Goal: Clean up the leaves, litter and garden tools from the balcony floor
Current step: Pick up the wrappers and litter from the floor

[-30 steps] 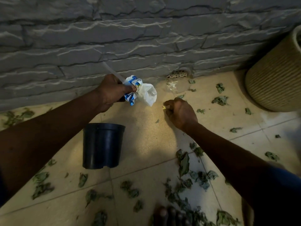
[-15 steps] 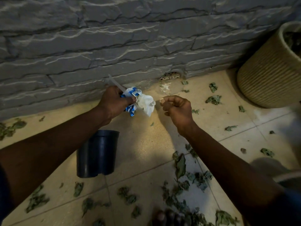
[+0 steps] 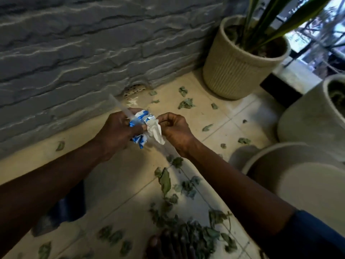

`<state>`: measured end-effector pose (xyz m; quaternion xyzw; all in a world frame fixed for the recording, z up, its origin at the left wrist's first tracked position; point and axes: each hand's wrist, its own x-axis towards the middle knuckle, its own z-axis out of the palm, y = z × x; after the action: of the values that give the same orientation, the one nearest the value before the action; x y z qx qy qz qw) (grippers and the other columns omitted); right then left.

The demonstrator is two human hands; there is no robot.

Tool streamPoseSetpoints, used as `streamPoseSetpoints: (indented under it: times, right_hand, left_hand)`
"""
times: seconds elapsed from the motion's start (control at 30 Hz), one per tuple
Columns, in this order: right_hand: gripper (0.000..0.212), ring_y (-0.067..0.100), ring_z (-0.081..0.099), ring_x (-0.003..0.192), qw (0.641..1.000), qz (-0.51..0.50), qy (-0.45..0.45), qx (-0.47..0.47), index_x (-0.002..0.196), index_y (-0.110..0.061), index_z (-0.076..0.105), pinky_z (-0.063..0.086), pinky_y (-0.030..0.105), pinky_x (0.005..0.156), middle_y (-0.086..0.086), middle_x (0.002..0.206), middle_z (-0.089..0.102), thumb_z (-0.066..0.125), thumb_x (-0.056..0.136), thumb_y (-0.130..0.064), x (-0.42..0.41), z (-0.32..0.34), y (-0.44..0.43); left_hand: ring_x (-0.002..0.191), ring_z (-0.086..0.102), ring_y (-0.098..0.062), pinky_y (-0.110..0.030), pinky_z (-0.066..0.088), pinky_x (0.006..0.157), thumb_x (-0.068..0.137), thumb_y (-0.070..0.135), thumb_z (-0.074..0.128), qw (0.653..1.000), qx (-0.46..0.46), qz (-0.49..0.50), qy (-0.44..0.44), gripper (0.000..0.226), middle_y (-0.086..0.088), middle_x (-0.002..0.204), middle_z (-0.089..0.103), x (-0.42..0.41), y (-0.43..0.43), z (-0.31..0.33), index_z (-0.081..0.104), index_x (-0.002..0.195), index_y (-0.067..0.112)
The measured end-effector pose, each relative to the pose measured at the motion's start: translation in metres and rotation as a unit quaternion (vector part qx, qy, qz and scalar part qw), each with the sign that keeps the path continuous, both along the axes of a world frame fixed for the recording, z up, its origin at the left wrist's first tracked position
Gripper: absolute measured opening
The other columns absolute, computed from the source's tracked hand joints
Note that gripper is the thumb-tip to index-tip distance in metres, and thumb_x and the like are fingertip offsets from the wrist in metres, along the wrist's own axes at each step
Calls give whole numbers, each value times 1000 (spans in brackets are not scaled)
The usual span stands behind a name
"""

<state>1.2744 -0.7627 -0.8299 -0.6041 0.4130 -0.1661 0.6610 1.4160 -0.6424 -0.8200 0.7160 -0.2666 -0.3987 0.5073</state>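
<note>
**Right hand meeting the litter wad**

The left hand (image 3: 115, 133) is gripping a wad of crumpled litter (image 3: 142, 118), blue-and-white wrapper and white paper, along with a clear straw (image 3: 119, 104). It is holding them above the tiled floor (image 3: 112, 174) near the wall drain (image 3: 133, 89). The right hand (image 3: 175, 129), apart from the wad half a second ago, is now touching it, its curled fingers pinching the white paper. The view is now reaching further right, so a ribbed planter (image 3: 237, 71) is showing whole. Scattered leaves (image 3: 166, 182) are lying on the tiles, and the black pot (image 3: 69, 206) is sitting mostly hidden under the left forearm.
</note>
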Motion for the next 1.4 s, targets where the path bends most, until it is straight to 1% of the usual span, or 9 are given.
streamPoseSetpoints:
  times: [0.17, 0.47, 0.63, 0.73, 0.9, 1.07, 1.17, 1.27, 1.4]
  right_hand:
    - [33, 27, 67, 86, 999, -37, 4, 26, 110, 7, 71, 58, 48, 81, 25, 102, 73, 57, 83, 22, -36, 15, 14]
    - [32, 23, 66, 75, 973, -169, 73, 139, 83, 0, 75, 58, 39, 82, 20, 86, 74, 56, 83, 25, -142, 158, 82]
    - [11, 28, 63, 75, 942, -222, 59, 246, 99, 6, 74, 56, 34, 70, 34, 98, 71, 67, 91, 6, -195, 246, 119]
    - [6, 18, 63, 64, 933, -212, 41, 289, 92, -3, 75, 51, 21, 54, 17, 84, 70, 70, 90, 0, -224, 282, 146]
    - [21, 19, 68, 84, 923, -162, 89, 337, 109, -9, 76, 52, 32, 78, 6, 93, 76, 67, 91, -9, -268, 283, 205]
    - [15, 20, 62, 69, 921, -130, 170, 327, 103, -12, 74, 48, 26, 62, 7, 87, 74, 69, 92, -3, -292, 236, 276]
    - [17, 21, 67, 77, 930, -34, 274, 245, 103, -18, 76, 55, 34, 77, 6, 90, 75, 75, 88, -11, -300, 180, 319]
    - [23, 17, 71, 89, 925, 46, 344, 154, 107, -22, 75, 55, 29, 87, 1, 96, 76, 73, 84, -18, -300, 123, 352]
    - [34, 28, 67, 111, 888, 214, 405, -33, 122, -22, 61, 51, 31, 87, 6, 118, 71, 66, 89, -29, -287, 48, 375]
  left_hand:
    - [74, 73, -14, -24, 56, 62, 83, 2, 80, 996, 17, -83, -15, 12, -9, 87, 78, -25, -4, 36, 76, 95, 2]
    - [58, 59, 7, -24, 51, 65, 68, 32, 96, 985, 100, -89, -111, 23, 21, 65, 69, -136, 48, 175, 74, 73, 34]
    - [71, 63, -14, -20, 42, 62, 69, 33, 93, 961, 108, -153, -201, 32, 1, 75, 71, -190, 71, 270, 70, 79, 14]
    - [71, 63, -16, -27, 40, 62, 74, 19, 91, 951, 106, -144, -253, 23, -5, 77, 73, -220, 94, 293, 70, 78, 11]
    - [68, 61, -16, -24, 38, 55, 74, 12, 88, 957, 193, -103, -189, 18, 0, 70, 65, -252, 155, 281, 71, 78, 5]
    - [49, 49, 2, -10, 34, 46, 75, 4, 86, 955, 287, 18, -72, 25, 7, 56, 54, -266, 236, 232, 63, 64, 6]
    - [54, 52, -1, -18, 42, 55, 74, 9, 88, 935, 348, 64, -25, 32, 5, 60, 58, -269, 284, 184, 60, 62, 19]
    - [71, 62, -22, -33, 54, 67, 56, 23, 92, 907, 400, 125, 48, 38, -12, 85, 73, -274, 326, 132, 72, 86, 10]
    - [73, 65, -25, -25, 49, 50, 71, 7, 90, 894, 393, 187, 102, 56, -23, 110, 73, -286, 360, 70, 68, 122, 4]
